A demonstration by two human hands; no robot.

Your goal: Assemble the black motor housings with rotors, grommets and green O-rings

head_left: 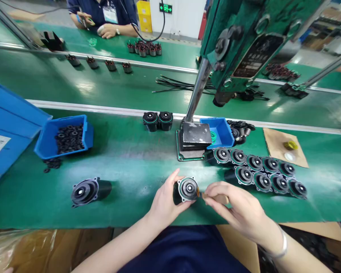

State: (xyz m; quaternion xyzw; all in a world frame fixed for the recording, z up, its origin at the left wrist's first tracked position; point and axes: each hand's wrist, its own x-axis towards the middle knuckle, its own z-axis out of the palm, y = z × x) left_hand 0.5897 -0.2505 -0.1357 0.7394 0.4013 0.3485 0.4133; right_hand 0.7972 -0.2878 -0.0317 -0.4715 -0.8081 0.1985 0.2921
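Note:
My left hand (166,199) is wrapped round a black motor housing (188,189) just above the front of the green bench, its round end facing up. That end has a silver rim with screw lugs, a green ring and a pale centre. In a pinch, my right hand (235,203) holds a small brush (213,197) with a wooden handle. Its orange-brown tip touches the right edge of the housing's rim. Another motor housing (86,191) lies tilted on the bench to the left. Several similar housings (262,181) stand in two rows to the right.
A green press (244,49) rises behind my hands, its metal block (197,133) beside a blue bin (230,139) with green rings. Left stands a blue bin (42,149) of small black parts. Two housings (158,120) sit at the back. A co-worker's hands (108,31) show across the bench.

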